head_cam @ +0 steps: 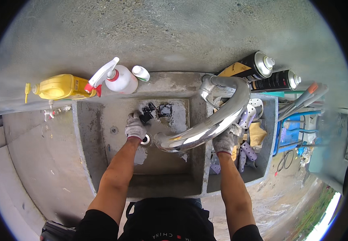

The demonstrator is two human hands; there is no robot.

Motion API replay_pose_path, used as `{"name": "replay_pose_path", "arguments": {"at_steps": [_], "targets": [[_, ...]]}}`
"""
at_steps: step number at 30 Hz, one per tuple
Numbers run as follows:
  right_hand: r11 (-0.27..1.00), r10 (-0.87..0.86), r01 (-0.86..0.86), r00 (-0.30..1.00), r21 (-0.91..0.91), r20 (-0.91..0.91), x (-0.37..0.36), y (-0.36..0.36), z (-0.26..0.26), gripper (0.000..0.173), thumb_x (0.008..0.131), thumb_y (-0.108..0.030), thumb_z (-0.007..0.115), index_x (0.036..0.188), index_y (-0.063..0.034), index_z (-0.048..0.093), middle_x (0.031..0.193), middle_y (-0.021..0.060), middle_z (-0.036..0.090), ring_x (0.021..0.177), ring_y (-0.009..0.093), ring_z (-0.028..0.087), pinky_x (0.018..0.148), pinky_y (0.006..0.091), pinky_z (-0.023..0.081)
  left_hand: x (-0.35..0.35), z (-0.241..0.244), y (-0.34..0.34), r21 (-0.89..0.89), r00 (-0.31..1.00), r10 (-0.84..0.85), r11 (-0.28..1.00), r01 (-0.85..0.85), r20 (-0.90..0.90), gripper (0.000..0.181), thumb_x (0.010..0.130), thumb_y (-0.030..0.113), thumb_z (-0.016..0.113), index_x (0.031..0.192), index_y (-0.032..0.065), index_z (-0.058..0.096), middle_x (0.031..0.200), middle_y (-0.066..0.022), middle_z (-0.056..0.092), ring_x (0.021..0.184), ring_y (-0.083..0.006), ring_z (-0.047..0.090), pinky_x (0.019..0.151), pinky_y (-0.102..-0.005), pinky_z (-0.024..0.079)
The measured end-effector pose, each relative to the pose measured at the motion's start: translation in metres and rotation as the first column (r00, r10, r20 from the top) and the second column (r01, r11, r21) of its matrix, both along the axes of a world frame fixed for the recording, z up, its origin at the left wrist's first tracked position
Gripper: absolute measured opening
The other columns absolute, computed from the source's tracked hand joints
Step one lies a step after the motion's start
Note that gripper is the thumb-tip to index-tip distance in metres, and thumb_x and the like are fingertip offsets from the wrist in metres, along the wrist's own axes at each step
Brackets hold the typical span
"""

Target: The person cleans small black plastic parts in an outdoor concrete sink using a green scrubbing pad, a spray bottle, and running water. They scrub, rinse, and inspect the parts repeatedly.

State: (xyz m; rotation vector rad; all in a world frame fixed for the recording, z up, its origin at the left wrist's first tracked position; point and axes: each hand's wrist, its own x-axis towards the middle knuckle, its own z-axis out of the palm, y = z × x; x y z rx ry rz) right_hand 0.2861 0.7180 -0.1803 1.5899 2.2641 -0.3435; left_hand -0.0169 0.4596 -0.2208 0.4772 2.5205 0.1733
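My left hand (135, 126), in a grey knit glove, is down in the left basin of a concrete sink (205, 177). Its fingers are at a black object (146, 117), too blurred to name. Black parts (165, 110) lie on the basin floor beyond it. A bent, shiny metal pipe (192, 137) crosses the divider between the basins, one end near a round white-rimmed fitting (145, 139). My right hand (224, 141), gloved too, is over the right basin behind the pipe's lower side; its fingers are partly hidden, and whether they grip the pipe is unclear.
A yellow pump bottle (62, 86), a white spray bottle (122, 79) and a small white bottle (140, 73) stand along the back. Two spray cans (260, 67) are at the back right. The right basin holds used perforated sanding discs (247, 150). A tap (49, 113) is at left.
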Motion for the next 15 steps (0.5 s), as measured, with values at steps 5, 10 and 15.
{"name": "replay_pose_path", "arguments": {"at_steps": [5,10,15], "targets": [[0.988,-0.148,0.150,0.988,-0.036,0.036,-0.026,-0.003,-0.004,0.098,0.087,-0.059,0.069,0.153,0.0014,0.028,0.132,0.0275,0.056,0.124,0.045,0.058,0.101,0.0511,0.050,-0.002,-0.037,-0.008,-0.064,1.000,-0.021,0.998,0.020,-0.019,0.064,0.083,0.038,0.077,0.136,0.0111,0.053,0.131,-0.0184,0.057,0.118,-0.0378,0.063,0.094,-0.0486,0.056],[0.973,-0.171,0.166,0.985,-0.163,-0.015,-0.016,0.030,-0.006,0.093,0.081,-0.054,0.076,0.145,0.0028,0.037,0.136,0.0330,0.058,0.124,0.044,0.060,0.107,0.0462,0.047,-0.007,-0.023,0.011,-0.155,0.969,-0.241,0.961,0.229,-0.061,0.058,0.084,0.029,0.072,0.133,0.0040,0.053,0.128,-0.0213,0.061,0.115,-0.0369,0.066,0.091,-0.0470,0.058],[0.999,0.000,0.009,0.966,0.032,-0.258,0.025,0.044,0.007,0.090,0.084,-0.044,0.074,0.148,0.0057,0.034,0.135,0.0329,0.058,0.122,0.047,0.059,0.108,0.0466,0.045,-0.013,0.000,0.014,-0.162,0.960,-0.279,0.947,0.279,0.027,0.051,0.088,0.024,0.064,0.132,0.0017,0.052,0.117,-0.0207,0.070,0.108,-0.0370,0.071,0.089,-0.0476,0.058]]}}
